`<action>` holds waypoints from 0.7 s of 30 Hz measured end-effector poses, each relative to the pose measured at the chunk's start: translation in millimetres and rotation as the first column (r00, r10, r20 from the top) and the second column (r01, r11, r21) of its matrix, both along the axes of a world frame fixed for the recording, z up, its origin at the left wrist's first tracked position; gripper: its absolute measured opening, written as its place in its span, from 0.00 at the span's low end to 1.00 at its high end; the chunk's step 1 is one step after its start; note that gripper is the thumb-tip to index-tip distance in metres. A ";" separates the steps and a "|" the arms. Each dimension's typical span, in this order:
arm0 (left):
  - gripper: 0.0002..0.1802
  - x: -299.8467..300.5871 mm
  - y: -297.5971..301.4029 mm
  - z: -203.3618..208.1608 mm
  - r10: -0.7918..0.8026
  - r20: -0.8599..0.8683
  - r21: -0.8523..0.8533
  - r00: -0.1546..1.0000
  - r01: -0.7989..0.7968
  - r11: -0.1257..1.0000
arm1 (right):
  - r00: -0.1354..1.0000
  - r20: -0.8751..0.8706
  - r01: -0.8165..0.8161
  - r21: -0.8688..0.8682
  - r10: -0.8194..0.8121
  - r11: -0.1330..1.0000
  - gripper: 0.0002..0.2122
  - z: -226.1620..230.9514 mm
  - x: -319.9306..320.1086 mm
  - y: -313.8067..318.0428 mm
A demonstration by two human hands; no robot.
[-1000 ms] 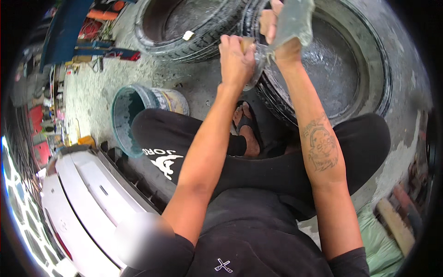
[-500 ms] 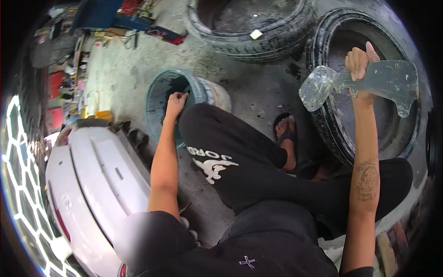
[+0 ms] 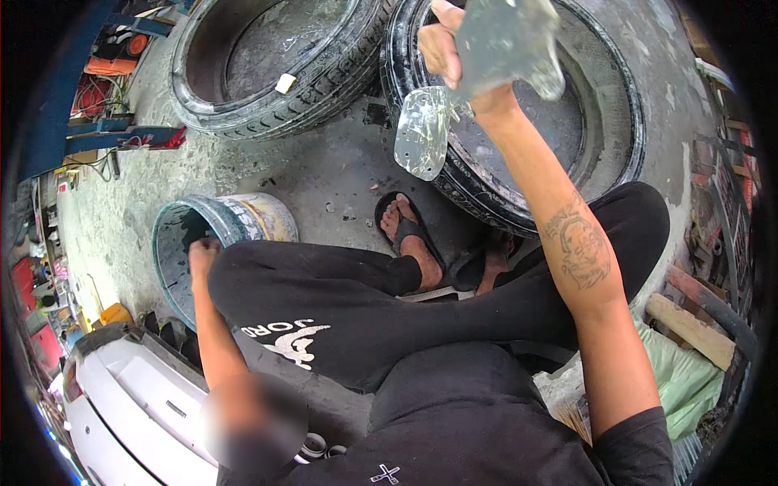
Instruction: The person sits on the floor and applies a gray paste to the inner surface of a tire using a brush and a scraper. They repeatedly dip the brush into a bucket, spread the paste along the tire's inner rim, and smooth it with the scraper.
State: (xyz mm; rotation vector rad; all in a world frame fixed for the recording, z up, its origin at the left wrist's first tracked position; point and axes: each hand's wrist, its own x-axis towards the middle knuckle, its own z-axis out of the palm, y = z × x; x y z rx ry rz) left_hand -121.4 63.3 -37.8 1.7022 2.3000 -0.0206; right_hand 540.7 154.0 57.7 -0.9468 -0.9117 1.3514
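Note:
My right hand (image 3: 442,47) is wrapped round a thin grey flat panel (image 3: 510,44) with an irregular outline. The panel is tilted and slightly blurred, and its scuffed rounded end (image 3: 421,134) hangs below my fingers. Behind it lies a tyre (image 3: 620,105) on the floor. At the left, my left hand (image 3: 204,251) is inside the mouth of a bucket (image 3: 170,279) with a teal rim and a pale, stained outside. Its fingers are curled closed, and what they hold, if anything, is hidden.
A second tyre (image 3: 194,97) lies at the far left with a small pale block (image 3: 285,83) on its edge. White car bodywork (image 3: 138,397) is at the lower left. Wood pieces (image 3: 689,328) and a green plastic sheet (image 3: 677,377) lie at the right.
The view has swung to the right, so the tyres and bucket sit farther left. The panel has tilted in my right hand. My left hand sits deeper in the bucket.

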 end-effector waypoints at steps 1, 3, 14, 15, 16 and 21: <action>0.25 -3.2 -10.0 11.7 0.036 -0.045 -0.004 0.998 -0.036 0.999 | 0.999 -0.040 -0.019 0.043 0.021 0.999 0.17 -2.2 -4.3 2.6; 0.24 45.9 4.9 55.3 -0.053 0.010 0.222 0.999 0.050 0.974 | 0.998 -0.060 -0.016 0.117 0.023 0.993 0.18 -10.2 8.1 5.3; 0.21 478.4 30.0 91.1 -0.756 0.267 0.532 0.597 0.563 0.632 | 0.925 -0.188 -0.247 0.361 0.330 0.899 0.25 -10.2 25.1 21.6; 0.23 501.7 26.1 72.6 -0.775 0.272 0.528 0.571 0.585 0.616 | 0.925 -0.223 -0.229 0.317 0.307 0.920 0.25 -10.8 33.0 20.2; 0.24 519.7 22.6 56.0 -0.767 0.277 0.528 0.579 0.576 0.625 | 0.894 -0.270 -0.235 0.393 0.356 0.889 0.24 -21.6 42.4 25.0; 0.26 530.7 1.7 30.4 -0.712 0.162 0.597 0.683 0.507 0.622 | 0.855 -0.380 -0.198 0.387 0.352 0.900 0.18 -18.6 30.6 24.0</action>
